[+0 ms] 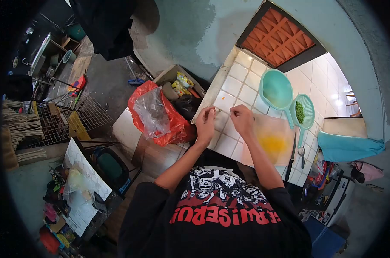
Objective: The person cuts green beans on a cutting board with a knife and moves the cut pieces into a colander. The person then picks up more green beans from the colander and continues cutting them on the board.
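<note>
White-tiled desk [240, 71]: a pale cutting board [272, 137] stained yellow lies near the front edge, a black-handled knife [291, 152] and scissors [302, 155] just beside it on the right; behind them sit a teal bowl [275, 90] and a teal strainer [310, 105] holding green pieces [300, 112]

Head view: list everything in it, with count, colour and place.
counter: one, white tiles, centre
bowl strainer: one, teal, on counter
sieve: one, teal, holding green bits, right of strainer
cutting board: one, yellowish, right of the hands
knife: one, black handle, at board's right edge
plastic bag: one, red, left of counter
cloth: one, blue, far right
small item: one, pale, unidentifiable, between hands
left hand: pinching the small item
right hand: fingers curled, beside it
</note>
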